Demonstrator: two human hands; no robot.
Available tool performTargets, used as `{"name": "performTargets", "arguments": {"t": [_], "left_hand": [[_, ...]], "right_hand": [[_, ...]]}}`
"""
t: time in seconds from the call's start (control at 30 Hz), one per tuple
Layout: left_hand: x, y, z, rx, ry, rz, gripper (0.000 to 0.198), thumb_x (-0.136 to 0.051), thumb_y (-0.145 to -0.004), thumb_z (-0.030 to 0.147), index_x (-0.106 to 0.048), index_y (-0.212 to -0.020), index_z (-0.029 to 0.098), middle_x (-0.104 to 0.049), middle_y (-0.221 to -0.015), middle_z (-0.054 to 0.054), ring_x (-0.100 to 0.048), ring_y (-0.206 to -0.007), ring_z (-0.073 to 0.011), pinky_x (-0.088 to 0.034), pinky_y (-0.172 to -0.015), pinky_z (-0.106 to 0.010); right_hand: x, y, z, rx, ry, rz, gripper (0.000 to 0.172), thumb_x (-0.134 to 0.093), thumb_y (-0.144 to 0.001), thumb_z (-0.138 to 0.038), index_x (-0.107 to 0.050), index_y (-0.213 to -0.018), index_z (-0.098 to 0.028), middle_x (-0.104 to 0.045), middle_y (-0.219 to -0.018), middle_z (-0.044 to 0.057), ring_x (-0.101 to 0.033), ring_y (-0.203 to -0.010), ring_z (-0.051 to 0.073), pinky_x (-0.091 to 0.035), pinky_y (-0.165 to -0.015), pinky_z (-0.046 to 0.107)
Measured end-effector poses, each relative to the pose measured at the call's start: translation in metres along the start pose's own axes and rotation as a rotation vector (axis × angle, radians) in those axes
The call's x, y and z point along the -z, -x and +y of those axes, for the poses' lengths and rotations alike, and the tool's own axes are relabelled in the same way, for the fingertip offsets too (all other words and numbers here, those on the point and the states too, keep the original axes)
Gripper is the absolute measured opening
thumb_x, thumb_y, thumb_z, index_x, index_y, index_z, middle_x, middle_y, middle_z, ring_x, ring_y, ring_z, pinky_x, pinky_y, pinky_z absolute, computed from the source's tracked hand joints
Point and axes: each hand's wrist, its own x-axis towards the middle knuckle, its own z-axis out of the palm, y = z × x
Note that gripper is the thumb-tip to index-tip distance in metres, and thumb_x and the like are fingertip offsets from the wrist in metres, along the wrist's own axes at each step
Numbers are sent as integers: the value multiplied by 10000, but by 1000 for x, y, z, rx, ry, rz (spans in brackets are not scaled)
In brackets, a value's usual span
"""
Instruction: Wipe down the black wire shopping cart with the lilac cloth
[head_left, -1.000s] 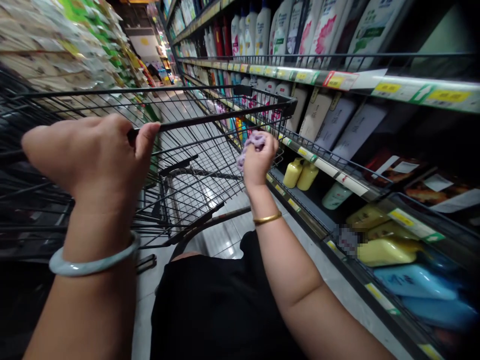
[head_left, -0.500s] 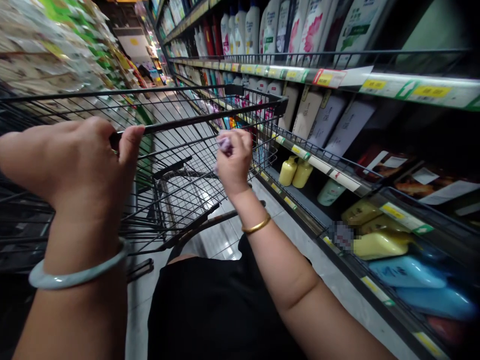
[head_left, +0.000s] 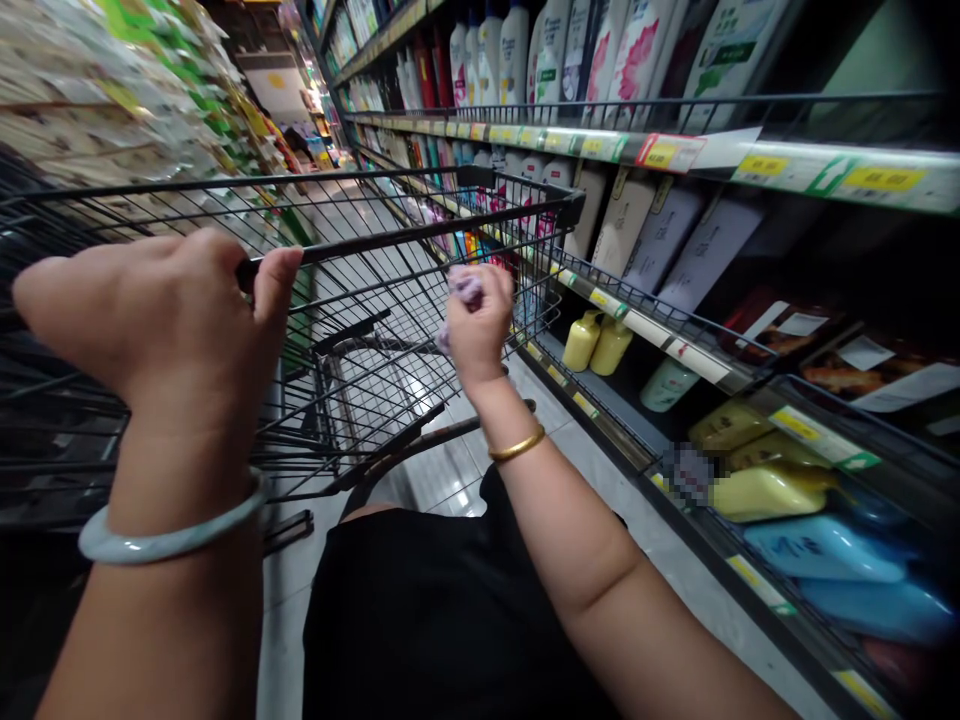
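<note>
A black wire shopping cart (head_left: pixel 375 350) stands in front of me, and only bare wire mesh shows inside it. My left hand (head_left: pixel 172 310), with a pale bangle (head_left: pixel 172 535) below it on the wrist, is wrapped round the cart's dark handle bar (head_left: pixel 247 272). My right hand (head_left: pixel 484 330) is closed on a crumpled light purple cloth (head_left: pixel 469 290), part of which pokes out beside the fingers. It hangs at the near side of the cart, apart from the handle. A gold bracelet (head_left: pixel 517 443) circles that wrist.
Shelves along the right hold white shampoo bottles (head_left: pixel 555 60), boxes (head_left: pixel 667 235), yellow pump bottles (head_left: pixel 581 340) and blue bottles (head_left: pixel 821 550) lying down. Stacked plastic-wrapped packs (head_left: pixel 67 130) line the left. A tiled floor (head_left: pixel 330 200) runs down the aisle between them.
The whole view has shifted slightly, with both hands and the shelves a little further right in the picture. Both grips stay the same.
</note>
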Motion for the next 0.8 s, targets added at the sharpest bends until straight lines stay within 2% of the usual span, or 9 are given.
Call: {"name": "performTargets", "arguments": {"t": [0.07,0.13,0.2,0.33,0.4,0.6,0.67,0.73,0.8], "left_hand": [[-1,0,-1,-12,-107,30,629,-330,-1000,721,-681,-955,201,-391,-712,-22,-84,-653,-165,-80,-722,-375],[-2,1,-2,-18,-169,44,658,-287,-1001,735,-672,-948,204,-409,-714,-28,-109,-644,-171,-93,-706,-375],[-2,1,-4,-26,-164,48,653,-287,-1002,732,-665,-939,203,-396,-712,-26,-127,-640,-173,-98,-697,-376],[-3,1,-4,-28,-134,50,602,-328,-1006,702,-658,-911,207,-290,-691,-4,-124,-641,-169,-101,-693,-376],[-3,0,-4,-19,-125,53,594,-341,-1005,703,-651,-903,207,-264,-691,4,-105,-638,-163,-98,-692,-376],[-5,0,-3,1,-109,64,594,-382,-989,720,-657,-903,201,-215,-684,15,-103,-622,-161,-81,-692,-374],[-3,1,-1,-6,-119,60,603,-358,-996,714,-668,-920,202,-233,-684,10,-109,-629,-167,-81,-698,-373],[-1,2,0,-21,-146,55,632,-302,-1007,709,-676,-947,204,-287,-687,-4,-134,-642,-177,-90,-706,-373],[1,3,1,-28,-170,57,659,-257,-1009,714,-678,-961,209,-351,-699,-21,-188,-656,-186,-103,-716,-376]], "right_hand": [[-7,8,-14,101,-24,-163,248,-570,-805,-18,-647,-891,-237,-597,-1019,27,-613,-1017,168,-559,-968,346],[-9,10,-18,125,-30,-243,255,-594,-799,-17,-660,-897,-243,-607,-1012,22,-614,-1033,170,-552,-988,345],[-2,2,-9,58,-29,-196,237,-584,-816,-31,-658,-907,-237,-601,-1032,24,-613,-1018,163,-551,-997,355],[16,-19,15,-111,59,74,199,-527,-848,-52,-628,-890,-219,-573,-1013,22,-596,-933,148,-562,-991,394],[16,-19,10,-91,93,75,204,-527,-854,-43,-627,-898,-215,-572,-1019,31,-599,-944,153,-573,-966,385],[-11,31,-60,115,115,-365,259,-632,-851,-14,-702,-941,-246,-651,-1089,38,-627,-1089,193,-557,-1036,375],[-15,39,-68,199,121,-457,262,-658,-858,-34,-720,-970,-262,-672,-1115,34,-625,-1119,195,-545,-1062,366],[-14,36,-61,214,130,-417,243,-644,-874,-42,-713,-968,-254,-657,-1117,39,-619,-1133,193,-544,-1064,363],[-10,23,-46,145,136,-277,232,-598,-885,-28,-688,-950,-231,-618,-1105,49,-611,-1126,188,-549,-1053,370]]}}
